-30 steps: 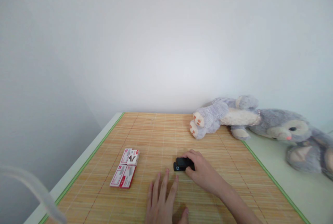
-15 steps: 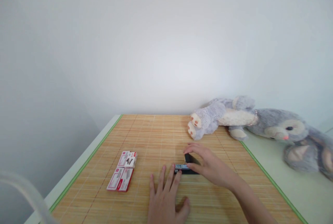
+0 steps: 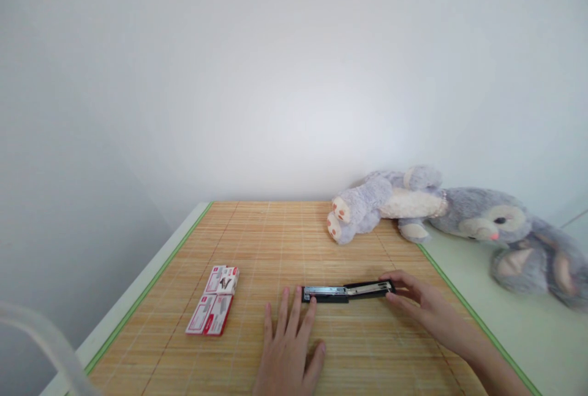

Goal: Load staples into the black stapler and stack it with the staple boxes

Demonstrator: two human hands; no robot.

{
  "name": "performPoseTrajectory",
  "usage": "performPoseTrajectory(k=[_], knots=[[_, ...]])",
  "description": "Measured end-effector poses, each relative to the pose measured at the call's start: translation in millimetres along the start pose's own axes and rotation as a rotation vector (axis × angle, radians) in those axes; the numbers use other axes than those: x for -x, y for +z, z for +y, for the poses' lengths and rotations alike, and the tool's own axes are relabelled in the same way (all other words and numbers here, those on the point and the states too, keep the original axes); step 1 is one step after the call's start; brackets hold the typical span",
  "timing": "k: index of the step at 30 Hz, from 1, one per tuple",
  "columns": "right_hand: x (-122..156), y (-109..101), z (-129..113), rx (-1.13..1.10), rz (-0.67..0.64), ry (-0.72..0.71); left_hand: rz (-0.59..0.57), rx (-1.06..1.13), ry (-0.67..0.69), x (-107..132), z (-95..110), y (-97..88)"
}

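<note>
A black stapler (image 3: pixel 348 291) lies folded out nearly straight on the bamboo mat (image 3: pixel 275 243). Its metal staple channel faces up on the left half, and the upper arm is swung over to the right with its inside showing. My left hand (image 3: pixel 288 347) is spread flat on the mat, its fingertips touching or just beside the stapler's left end. At the other end, my right hand (image 3: pixel 416 301) pinches the tip of the upper arm between thumb and fingers.
Small red-and-white staple boxes (image 3: pixel 212 301) lie grouped on the left of the mat. A grey plush rabbit (image 3: pixel 413 203) stretches along the back right, partly over the table edge. A pale curved bar (image 3: pixel 46 338) crosses the lower left corner, and a white wall stands behind.
My right hand has swung the stapler's upper arm over to the right, from raised to nearly flat. My left hand stays spread by the left end. The view has shifted slightly.
</note>
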State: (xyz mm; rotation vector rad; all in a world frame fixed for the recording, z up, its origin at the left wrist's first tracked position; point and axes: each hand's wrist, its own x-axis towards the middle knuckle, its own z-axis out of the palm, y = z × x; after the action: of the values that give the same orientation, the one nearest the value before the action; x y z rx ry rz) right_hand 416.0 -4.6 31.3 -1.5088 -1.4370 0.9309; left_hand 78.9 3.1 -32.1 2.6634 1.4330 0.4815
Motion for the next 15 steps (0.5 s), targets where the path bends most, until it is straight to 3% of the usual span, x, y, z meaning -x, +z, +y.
performPoseTrajectory(k=[3,7,10,12,15], knots=[[9,3,9,-0.099,0.063,0.055,0.08,-0.049,-0.015,11,-16,-11.4],[32,4,31,-0.068,0.212,0.125,0.343,-0.155,-0.383,38,-55,-25.2],[54,5,46,-0.053,0.293,0.185,0.383,-0.226,-0.546,62,-82,-26.1],[68,10,49,-0.047,0.332,0.252,0.367,-0.248,-0.55,75,-93,-21.2],[83,28,43,-0.127,0.294,0.34,0.267,-0.147,-0.324,83,-92,-8.6]])
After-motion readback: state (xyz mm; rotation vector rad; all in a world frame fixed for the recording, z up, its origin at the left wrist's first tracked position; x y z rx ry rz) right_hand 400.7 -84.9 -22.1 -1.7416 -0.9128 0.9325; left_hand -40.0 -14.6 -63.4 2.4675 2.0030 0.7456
